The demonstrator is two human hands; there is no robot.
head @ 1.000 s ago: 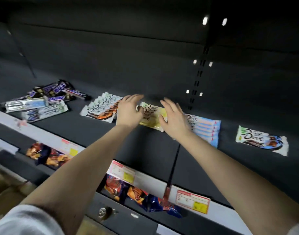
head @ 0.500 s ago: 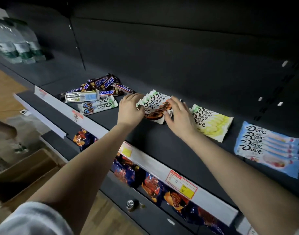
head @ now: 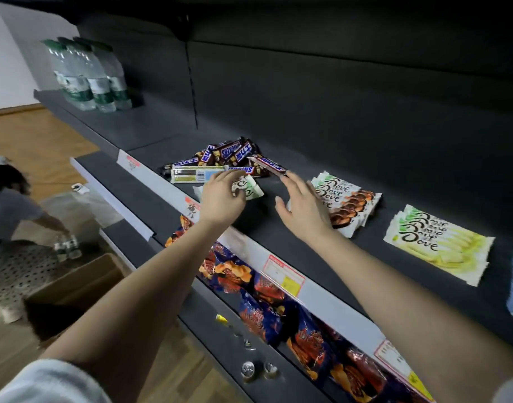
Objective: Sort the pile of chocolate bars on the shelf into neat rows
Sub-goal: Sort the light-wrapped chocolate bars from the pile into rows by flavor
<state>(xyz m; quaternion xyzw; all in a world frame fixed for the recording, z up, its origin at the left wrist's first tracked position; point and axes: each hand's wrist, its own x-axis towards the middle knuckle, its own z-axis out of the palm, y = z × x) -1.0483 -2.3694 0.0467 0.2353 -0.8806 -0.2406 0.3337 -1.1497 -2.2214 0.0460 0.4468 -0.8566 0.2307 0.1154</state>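
A green-white bar (head: 248,189) on the shelf (head: 278,228) is pinched by the left hand (head: 222,199), just before the Snickers pile (head: 229,157). The right hand (head: 303,206) is held open, fingers spread, over the orange stack (head: 351,202).

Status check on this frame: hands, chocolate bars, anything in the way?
Left hand on a white-green Dove bar, grasp unclear. Right hand open, empty, beside orange Dove row. Snickers pile unsorted behind. Nothing blocking.
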